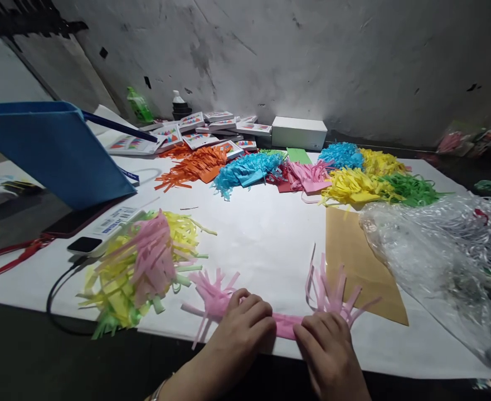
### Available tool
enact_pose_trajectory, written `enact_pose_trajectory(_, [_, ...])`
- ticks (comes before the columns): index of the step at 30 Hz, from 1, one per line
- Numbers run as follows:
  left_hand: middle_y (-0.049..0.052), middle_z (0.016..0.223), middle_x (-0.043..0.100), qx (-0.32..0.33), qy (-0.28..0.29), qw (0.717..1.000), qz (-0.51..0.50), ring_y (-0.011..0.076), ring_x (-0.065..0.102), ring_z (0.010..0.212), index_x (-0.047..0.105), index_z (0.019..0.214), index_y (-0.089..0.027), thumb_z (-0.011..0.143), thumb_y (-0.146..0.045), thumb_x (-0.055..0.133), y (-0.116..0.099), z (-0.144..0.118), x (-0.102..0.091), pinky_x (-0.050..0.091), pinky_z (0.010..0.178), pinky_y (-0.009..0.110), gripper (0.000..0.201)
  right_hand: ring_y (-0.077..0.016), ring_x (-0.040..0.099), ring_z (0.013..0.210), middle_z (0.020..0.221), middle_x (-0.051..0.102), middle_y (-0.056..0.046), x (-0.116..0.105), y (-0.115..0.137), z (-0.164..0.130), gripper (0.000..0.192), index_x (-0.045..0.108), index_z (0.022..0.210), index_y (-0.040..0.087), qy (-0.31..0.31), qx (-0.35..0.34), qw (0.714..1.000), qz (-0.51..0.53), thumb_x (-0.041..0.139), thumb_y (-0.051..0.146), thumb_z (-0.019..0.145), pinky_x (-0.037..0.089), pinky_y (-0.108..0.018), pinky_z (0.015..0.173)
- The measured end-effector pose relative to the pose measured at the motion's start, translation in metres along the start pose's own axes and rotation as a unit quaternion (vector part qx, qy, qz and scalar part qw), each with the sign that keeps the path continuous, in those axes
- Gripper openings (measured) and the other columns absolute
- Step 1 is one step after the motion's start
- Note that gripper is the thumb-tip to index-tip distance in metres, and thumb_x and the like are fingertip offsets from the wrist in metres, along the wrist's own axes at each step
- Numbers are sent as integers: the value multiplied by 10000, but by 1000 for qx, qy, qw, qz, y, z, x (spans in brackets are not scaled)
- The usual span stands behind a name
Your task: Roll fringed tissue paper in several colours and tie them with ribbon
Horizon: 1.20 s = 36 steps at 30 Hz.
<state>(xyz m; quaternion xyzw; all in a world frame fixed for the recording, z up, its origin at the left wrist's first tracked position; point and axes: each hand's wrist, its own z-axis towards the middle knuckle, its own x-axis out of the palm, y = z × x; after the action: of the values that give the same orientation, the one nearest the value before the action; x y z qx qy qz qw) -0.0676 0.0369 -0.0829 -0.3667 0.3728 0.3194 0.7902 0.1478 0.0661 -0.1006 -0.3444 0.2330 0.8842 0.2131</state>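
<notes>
A pink fringed paper strip (287, 324) lies near the front edge of the white table (262, 234). My left hand (241, 328) and my right hand (326, 342) both press down on its middle, fingers curled over it. Fringes fan out past each hand: one tuft at the left (212, 298), another at the right (332, 292). A heap of pink, yellow and green fringed strips (142, 267) sits just left of my left hand.
A brown paper sheet (356, 262) and crumpled clear plastic (446, 262) lie to the right. Farther back are piles of orange (193, 167), blue (247, 170), pink, yellow and green fringes, small boxes (212, 131) and a white box (299, 132). A blue bag (57, 150) stands left, with a phone and cable.
</notes>
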Motion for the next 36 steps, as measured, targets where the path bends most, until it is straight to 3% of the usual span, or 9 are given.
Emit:
enact_pose_trajectory(3, [8, 857, 654, 23, 53, 998, -13, 193, 529, 816, 625, 931, -211, 943, -92, 527, -4, -7, -10, 334, 846, 383, 155, -209, 619, 926, 918, 696, -44, -7, -1, -8, 200, 692, 1010, 180, -3, -26, 1000, -11, 495, 199, 984, 337, -418, 1025])
enact_pose_trajectory(7, [13, 842, 639, 39, 37, 998, -25, 195, 518, 814, 619, 930, -201, 977, -134, 516, -7, -15, -10, 327, 837, 378, 131, -181, 637, 912, 874, 704, -7, -13, 0, -18, 167, 689, 968, 208, 16, -32, 999, -5, 531, 158, 982, 309, -426, 1061])
enact_pose_trajectory(13, [13, 866, 611, -30, 5, 996, -87, 186, 505, 806, 601, 878, -215, 998, -142, 491, -5, -19, -3, 315, 775, 366, 178, -184, 634, 898, 859, 679, 15, -17, 3, -18, 126, 668, 941, 253, 51, 30, 998, 29, 569, 178, 963, 287, -417, 1059])
enact_pose_trajectory(17, [24, 925, 621, -93, 48, 989, -105, 207, 515, 866, 575, 852, -202, 974, -120, 482, -10, -15, -9, 316, 789, 379, 174, -182, 618, 850, 829, 657, 3, -5, 13, -17, 166, 643, 882, 231, -8, 85, 996, 1, 526, 147, 966, 269, -440, 1059])
enact_pose_trajectory(20, [26, 891, 611, -132, 32, 990, -46, 207, 504, 817, 551, 786, -187, 920, -118, 552, -14, -9, -8, 302, 774, 381, 151, -192, 612, 863, 838, 655, -13, 4, 22, -13, 148, 638, 868, 213, -53, 141, 988, -28, 542, 149, 960, 271, -464, 1065])
enact_pose_trajectory(25, [22, 872, 645, -55, 11, 998, -22, 195, 513, 808, 593, 818, -185, 981, -113, 505, -11, -4, -3, 300, 798, 371, 199, -218, 619, 990, 964, 693, -64, 6, 23, -9, 334, 689, 1062, 187, -27, 59, 998, 23, 370, 112, 996, 298, -476, 1097])
enact_pose_trajectory(29, [11, 839, 682, 42, 1, 998, -35, 185, 532, 815, 650, 928, -197, 1040, -193, 459, -7, -8, -5, 303, 847, 370, 222, -212, 634, 951, 928, 714, -53, -1, 13, -16, 212, 704, 1037, 162, -12, -14, 1000, 8, 513, 131, 950, 274, -472, 1140])
enact_pose_trajectory(32, [1, 843, 707, 49, -36, 997, -43, 182, 556, 852, 657, 953, -214, 1047, -200, 455, -5, -16, -3, 289, 940, 396, 224, -194, 651, 947, 929, 722, -37, -10, 5, -23, 198, 694, 1026, 164, 25, -58, 998, -1, 548, 82, 920, 239, -464, 1167])
enact_pose_trajectory(36, [0, 862, 710, 12, -39, 996, -80, 191, 563, 892, 629, 908, -224, 1020, -167, 497, -8, -21, -1, 299, 977, 420, 182, -194, 645, 965, 940, 708, -29, -14, 5, -26, 194, 671, 1038, 183, 33, -22, 999, 21, 572, 77, 910, 208, -469, 1166])
